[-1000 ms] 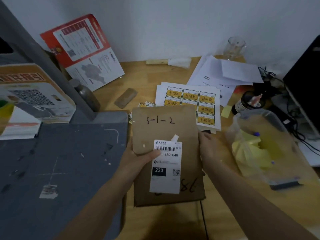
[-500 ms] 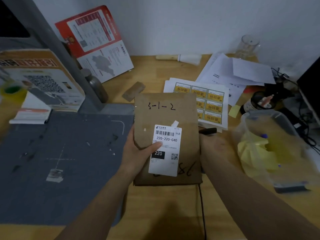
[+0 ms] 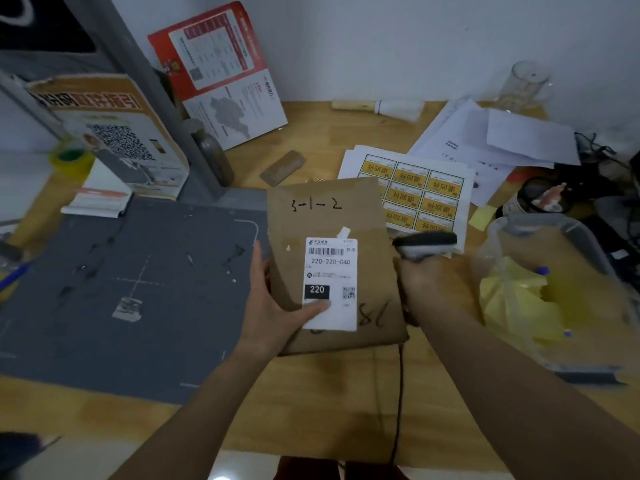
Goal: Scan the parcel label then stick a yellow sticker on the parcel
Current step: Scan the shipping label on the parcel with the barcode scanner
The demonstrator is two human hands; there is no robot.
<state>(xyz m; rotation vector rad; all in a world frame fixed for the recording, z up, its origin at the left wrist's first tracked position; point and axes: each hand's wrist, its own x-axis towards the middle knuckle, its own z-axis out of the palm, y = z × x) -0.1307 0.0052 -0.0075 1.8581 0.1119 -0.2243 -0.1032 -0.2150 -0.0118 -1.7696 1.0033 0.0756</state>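
Just right of the flat brown cardboard parcel (image 3: pixel 329 265), right hand (image 3: pixel 427 282) grips a black handheld scanner (image 3: pixel 424 245); left hand (image 3: pixel 273 303) holds parcel, white barcode label (image 3: pixel 330 284) facing up, leftward of scanner.

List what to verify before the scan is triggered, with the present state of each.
1. Parcel held firmly: ok, left hand grips its left edge.
2. Barcode on the white label uncovered: ok, the thumb lies lower down.
3. Scanner in the right hand: ok.
4. Scanner aimed at the barcode: cannot tell.
5. Yellow sticker sheet at hand: ok, behind the parcel.
6. Yellow sticker on parcel: not ok, none there.
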